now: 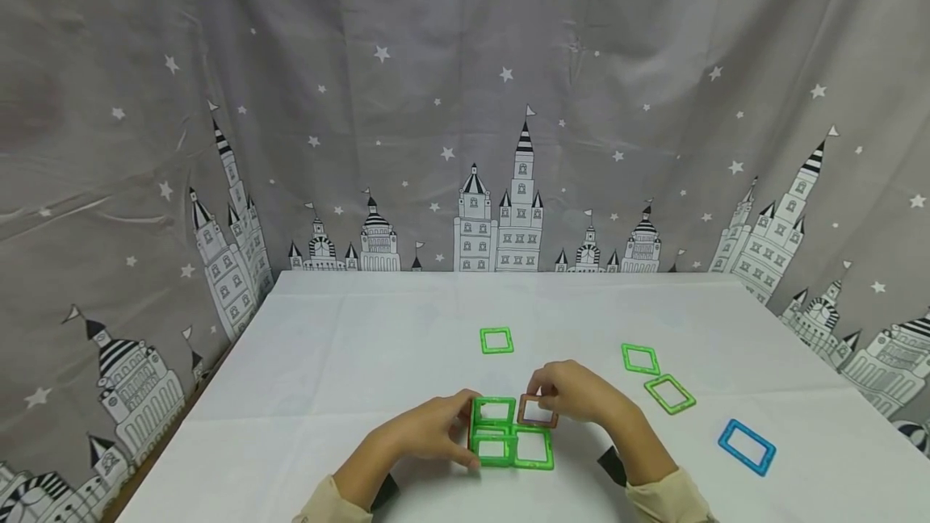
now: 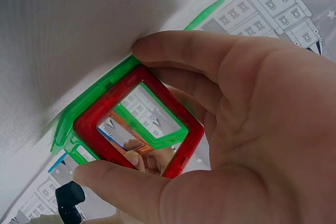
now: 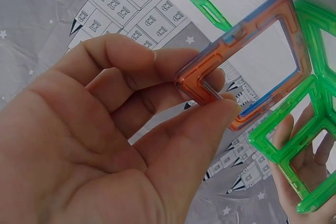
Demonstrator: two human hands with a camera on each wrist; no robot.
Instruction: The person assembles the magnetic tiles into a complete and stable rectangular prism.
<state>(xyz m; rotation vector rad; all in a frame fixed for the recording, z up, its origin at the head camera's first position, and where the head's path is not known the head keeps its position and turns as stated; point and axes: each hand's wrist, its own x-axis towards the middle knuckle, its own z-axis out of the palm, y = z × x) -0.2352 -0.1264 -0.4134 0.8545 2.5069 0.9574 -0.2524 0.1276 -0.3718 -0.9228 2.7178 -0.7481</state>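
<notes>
A small construction of green frame-shaped magnetic tiles (image 1: pixel 534 465) stands on the white table in the head view. My left hand (image 1: pixel 436 430) grips its left side, where a red tile (image 2: pixel 86 124) faces the palm. In the left wrist view, the thumb and fingers span this red tile. My right hand (image 1: pixel 577 391) pinches one corner of an orange tile (image 3: pixel 295 32) between thumb and fingers. Blue shows along some of that tile's edges in the right wrist view. It is held tilted at the construction's back right; whether it touches the green tiles I cannot tell.
A loose green tile (image 1: pixel 497 351) lies beyond the construction. Farther right are a second green tile (image 1: pixel 643 371), a third green tile (image 1: pixel 681 406) and a blue tile (image 1: pixel 741 456). A grey castle-print curtain (image 1: pixel 407 119) hangs behind the white table (image 1: pixel 305 361).
</notes>
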